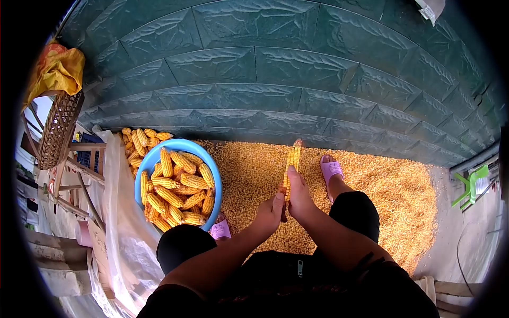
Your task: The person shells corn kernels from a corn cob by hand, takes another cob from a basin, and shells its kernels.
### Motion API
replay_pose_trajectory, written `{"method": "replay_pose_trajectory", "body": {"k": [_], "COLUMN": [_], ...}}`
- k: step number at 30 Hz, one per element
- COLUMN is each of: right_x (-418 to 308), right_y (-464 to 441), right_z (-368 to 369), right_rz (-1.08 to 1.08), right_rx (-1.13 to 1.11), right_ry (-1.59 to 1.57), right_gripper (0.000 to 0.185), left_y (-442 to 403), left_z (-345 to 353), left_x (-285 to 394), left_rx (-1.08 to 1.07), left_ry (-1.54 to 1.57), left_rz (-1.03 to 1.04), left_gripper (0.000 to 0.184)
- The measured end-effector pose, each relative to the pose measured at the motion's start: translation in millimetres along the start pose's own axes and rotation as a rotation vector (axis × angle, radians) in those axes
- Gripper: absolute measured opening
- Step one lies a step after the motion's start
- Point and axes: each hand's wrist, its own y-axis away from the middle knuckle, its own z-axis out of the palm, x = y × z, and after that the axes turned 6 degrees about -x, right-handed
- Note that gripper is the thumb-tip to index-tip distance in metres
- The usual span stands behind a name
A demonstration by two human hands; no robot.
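An ear of corn (293,159) points up and away in the middle of the view, yellow kernels on most of it. My right hand (299,193) is wrapped round its lower part, thumb along the kernels. Just left of it, my left hand (272,210) is closed at the lower end of the ear, by a dark reddish-brown piece that I cannot make out clearly. Loose kernels (244,180) cover the floor below both hands. To the left stands a blue basin (218,183) filled with whole yellow ears (169,196).
More ears (139,139) lie behind the basin against the green tiled wall (222,69). Clear plastic sheeting (127,238), a wicker basket (57,130) and a wooden frame are at the left. A green chair (471,186) stands far right. Pink slippers (332,168) are among the kernels.
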Motion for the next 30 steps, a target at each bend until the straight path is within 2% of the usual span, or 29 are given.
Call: {"method": "replay_pose_trajectory", "body": {"k": [2, 4, 8, 10, 11, 12, 14, 15, 17, 20, 24, 26, 30], "right_x": [2, 4, 7, 8, 9, 14, 22, 21, 29, 34, 28, 17, 23], "right_y": [-4, -7, -11, -5, -4, -5, -4, -1, -1, 1, 7, 12, 6], "right_z": [-4, -5, -5, 0, 1, 1, 1, 4, 5, 7, 11, 11, 6], "right_rz": [0.1, 0.071, -0.008, -0.124, -0.161, -0.186, -0.206, -0.244, -0.334, -0.412, -0.438, -0.342, -0.343], "right_rx": [-0.076, -0.061, -0.045, 0.01, 0.028, -0.037, -0.107, -0.118, -0.119, -0.137, -0.1, -0.145, -0.158], "right_ry": [-0.119, -0.086, 0.028, 0.245, 0.318, 0.402, 0.485, 0.537, 0.651, 0.587, 0.628, 0.716, 0.716], "right_gripper": [0.049, 0.049, 0.048, 0.046, 0.046, 0.044, 0.043, 0.043, 0.042, 0.041, 0.041, 0.041, 0.039], "left_y": [-2, -5, -15, -16, -23, -25, -28, -28, -22, -29, -32, -29, -29], "left_z": [0, -1, -19, -23, -32, -32, -30, -29, -26, -23, -20, -22, -25], "left_x": [-4, -11, -15, -8, -20, -22, -25, -22, -2, -18, -21, -13, -12], "left_rx": [-0.014, -0.031, -0.075, 0.146, 0.108, 0.115, 0.182, 0.19, 0.207, 0.28, 0.385, 0.364, 0.35], "left_ry": [-0.056, 0.12, 0.107, -0.054, -0.191, -0.188, -0.328, -0.303, -0.298, -0.34, -0.466, -0.458, -0.454], "left_rz": [0.05, 0.024, -0.019, 0.003, -0.005, -0.007, 0.004, -0.059, -0.025, 0.032, 0.105, 0.14, 0.215], "left_gripper": [0.057, 0.05, 0.052, 0.056, 0.058, 0.058, 0.058, 0.057, 0.056, 0.053, 0.048, 0.047, 0.044]}}
